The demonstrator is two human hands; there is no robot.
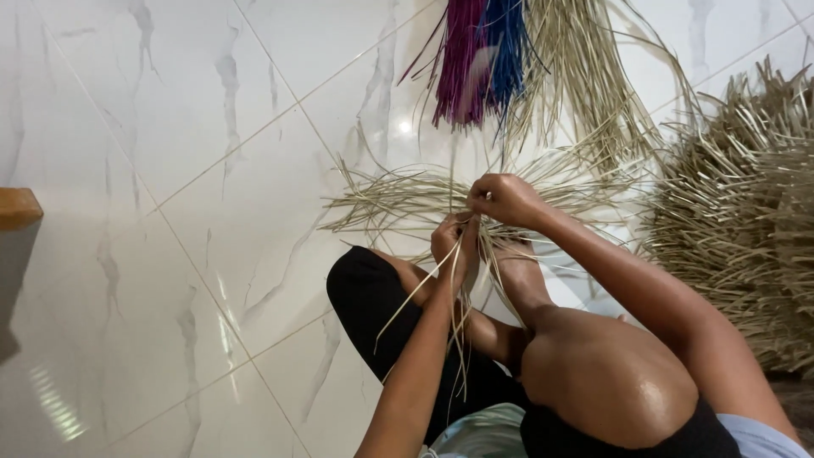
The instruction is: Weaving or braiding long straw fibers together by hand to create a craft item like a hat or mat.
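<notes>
Straw-coloured strips [398,203], thin, flat and dry, fan out across the white marbled floor [170,170] just ahead of the person's bare foot [513,263].

Head view, looking down:

- Person sits on the floor, 1 knee [606,382] raised, black cloth over the other leg.
- Right hand [506,199] is at the centre of the fan, where the strips cross. Fingers clenched around a pinch of strips there; knuckles up.
- Left hand [454,246] sits just below and beside the right, near touching it. Fingers closed on a few strips, which trail down past the wrist and over the leg.
- Both hands work the same spot. Strips radiate from it left and right, lying flat on the tiles. Whether they are interlaced at the centre cannot be told; the hands cover it.
- Foot lies just beneath the hands, on or against the near strips.
- Farther off, at the top: a bundle of purple strips [462,59] beside a bundle of blue strips [507,51], touching, with a loose sheaf of undyed strips [585,76] to their right.
- Right edge: a large woven piece [746,220] of the same straw material, with many free ends sticking out around its rim.
- Left edge: corner of a brown wooden object [17,208], only partly in frame.
- Tiles glossy, grey-veined, grout lines running diagonally.
</notes>
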